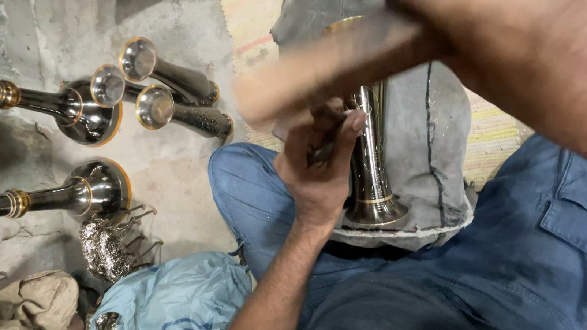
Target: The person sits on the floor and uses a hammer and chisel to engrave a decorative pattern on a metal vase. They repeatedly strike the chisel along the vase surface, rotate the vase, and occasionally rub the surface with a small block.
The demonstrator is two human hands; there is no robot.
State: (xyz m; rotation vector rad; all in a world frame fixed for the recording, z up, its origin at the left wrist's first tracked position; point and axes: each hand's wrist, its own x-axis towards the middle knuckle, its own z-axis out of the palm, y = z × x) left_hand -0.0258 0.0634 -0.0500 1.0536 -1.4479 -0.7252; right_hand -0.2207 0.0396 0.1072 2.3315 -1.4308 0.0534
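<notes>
On the rough grey concrete floor [161, 165], cracked and stained, a person sits cross-legged in blue trousers, with a striped woven mat [253, 5] spread farther off under a worn grey cloth pad [430, 129] that rests across the lap. The left hand [319, 164] grips a shiny trumpet-shaped metal piece [370, 174] that stands on the pad, flared end toward the near side; its fingers [345, 130] are curled closed around the narrow stem, the thumb side pressed to the metal. The right hand [541, 60] fills the upper right of the view, close to the camera and blurred; it appears closed around a blurred wooden-looking handle or block [319, 72] that crosses just above the metal piece, though how the fingers lie on it cannot be told. To the left, on the bare floor, lie two long dark horns with brass bands [43, 103], their bells facing right, and three smaller flared pieces [162, 91] lie clustered just beyond them. Near the lower left sit a heap of small silvery metal parts [104, 246], a light blue plastic bag [175, 299] touching the person's knee, and a crumpled beige cloth [35, 301].
</notes>
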